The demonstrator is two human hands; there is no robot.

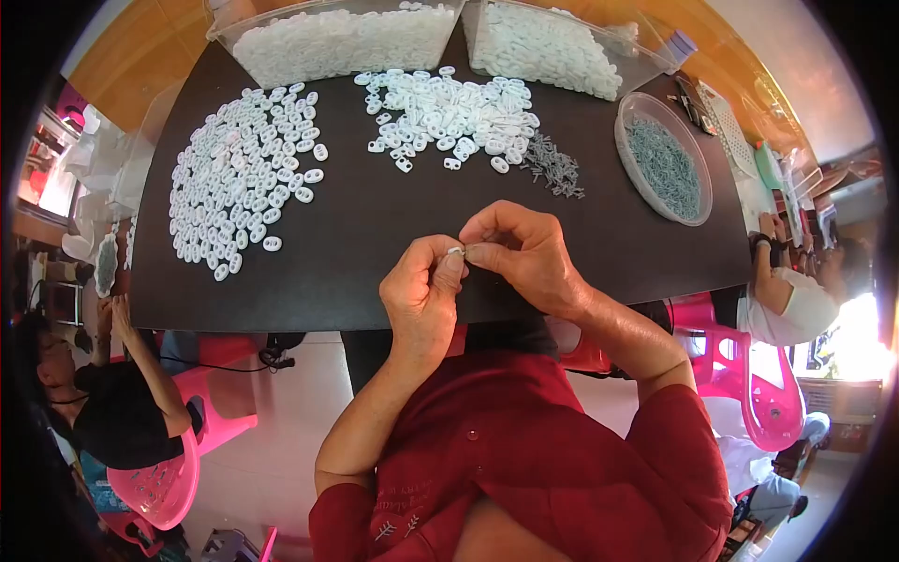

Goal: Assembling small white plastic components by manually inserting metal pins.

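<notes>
Over the near edge of the dark table [337,272], my left hand [420,286] pinches a small white plastic piece [456,251] between thumb and forefinger. My right hand [524,258] meets it there, thumb and forefinger pressed together at the piece's right end; whatever they grip is too small to make out. Ahead of my hands lies a heap of loose white plastic pieces [449,108], with a little pile of grey screws [554,169] touching its right side. To the left spread many white oval pieces with two holes [234,178].
Two clear bins [346,47] [548,51] full of white pieces stand along the back. A round clear tub [698,208] of grey screws sits at the right. People work at both sides, one at the left [122,403], near pink plastic chairs [768,403].
</notes>
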